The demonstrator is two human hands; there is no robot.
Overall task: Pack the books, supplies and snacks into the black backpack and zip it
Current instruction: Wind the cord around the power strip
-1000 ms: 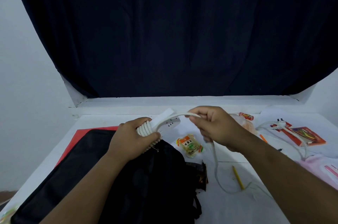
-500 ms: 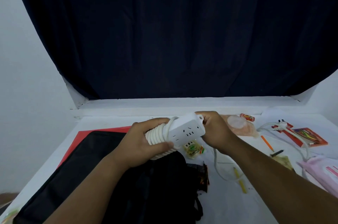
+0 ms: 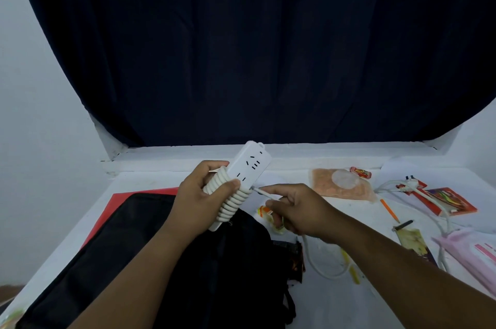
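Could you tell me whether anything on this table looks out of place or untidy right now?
Only the power strip: its cable is half wound. The left hand grips the coils, the right hand holds the cord, and the rest trails loose across the table to the plug.

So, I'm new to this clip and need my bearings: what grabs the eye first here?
The white power strip, raised above the table's middle, cord coiled around its lower half, gripped by the left hand. The right hand pinches the loose cord beside it. Below lies the black backpack, with snacks and pens scattered at right on the table.
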